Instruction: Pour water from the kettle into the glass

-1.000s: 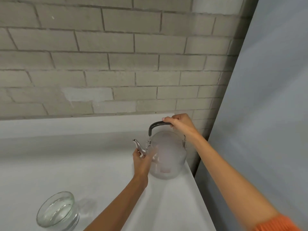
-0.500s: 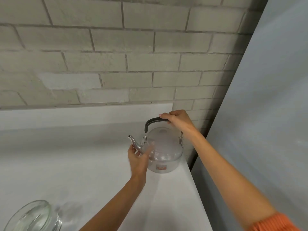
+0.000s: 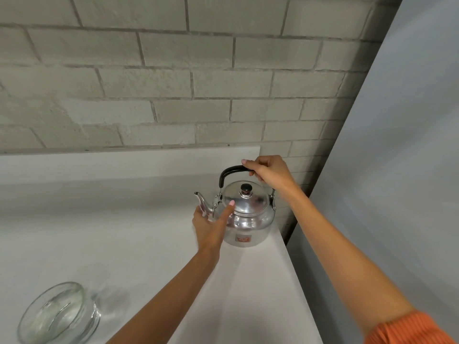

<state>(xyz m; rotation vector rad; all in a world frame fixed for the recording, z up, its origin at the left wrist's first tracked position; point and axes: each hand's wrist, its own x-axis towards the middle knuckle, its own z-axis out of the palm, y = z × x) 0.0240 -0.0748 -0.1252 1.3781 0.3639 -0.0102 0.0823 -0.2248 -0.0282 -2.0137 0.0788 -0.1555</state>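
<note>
A shiny metal kettle (image 3: 250,219) with a black handle and a black lid knob stands upright near the right edge of the white counter (image 3: 99,232), spout pointing left. My right hand (image 3: 268,171) is closed around the black handle from above. My left hand (image 3: 211,224) rests against the kettle's front near the spout base, index finger stretched up onto the lid's rim. A clear, wide glass (image 3: 59,316) with some water in it sits at the counter's near left, far from the kettle.
A grey brick wall (image 3: 173,83) rises behind the counter's raised back ledge (image 3: 124,162). A pale blue-grey panel (image 3: 397,170) stands on the right, with a dark gap between it and the counter's right edge.
The kettle has settled and become sharp instead of blurred. My left index finger has lifted onto the lid. The view has shifted slightly, bringing the glass further into frame.
</note>
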